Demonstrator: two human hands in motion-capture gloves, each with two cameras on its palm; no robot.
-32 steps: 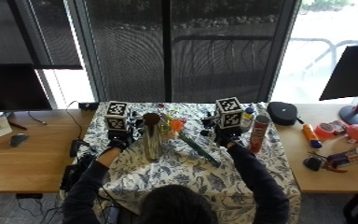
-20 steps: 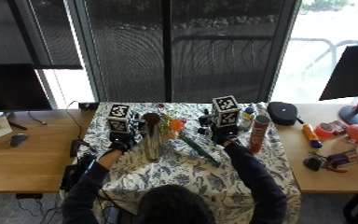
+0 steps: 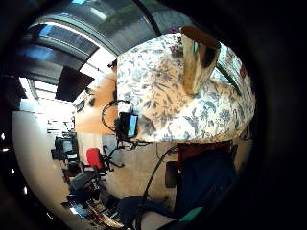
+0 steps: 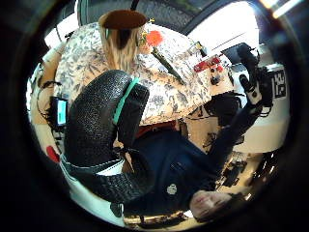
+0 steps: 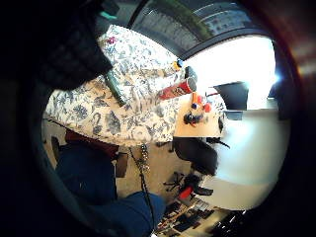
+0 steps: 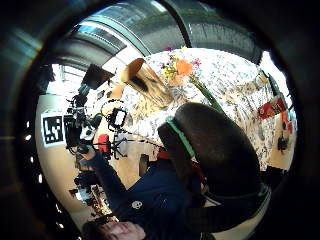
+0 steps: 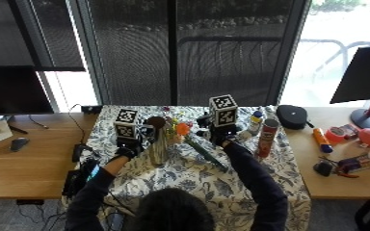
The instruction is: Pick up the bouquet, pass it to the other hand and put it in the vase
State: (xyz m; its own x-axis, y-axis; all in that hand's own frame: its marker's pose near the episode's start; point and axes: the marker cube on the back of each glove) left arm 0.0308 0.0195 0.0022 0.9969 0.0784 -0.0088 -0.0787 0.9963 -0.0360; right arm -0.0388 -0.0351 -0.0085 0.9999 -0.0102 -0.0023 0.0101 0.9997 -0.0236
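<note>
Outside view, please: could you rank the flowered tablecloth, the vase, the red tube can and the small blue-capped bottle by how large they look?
1. Flowered tablecloth, by far the largest.
2. Vase and red tube can: they look about alike, so I would not rank them.
3. Blue-capped bottle, smallest.

We can read no text, label or number: the red can (image 7: 266, 138) by the tablecloth (image 7: 198, 183) carries print too small to make out.
</note>
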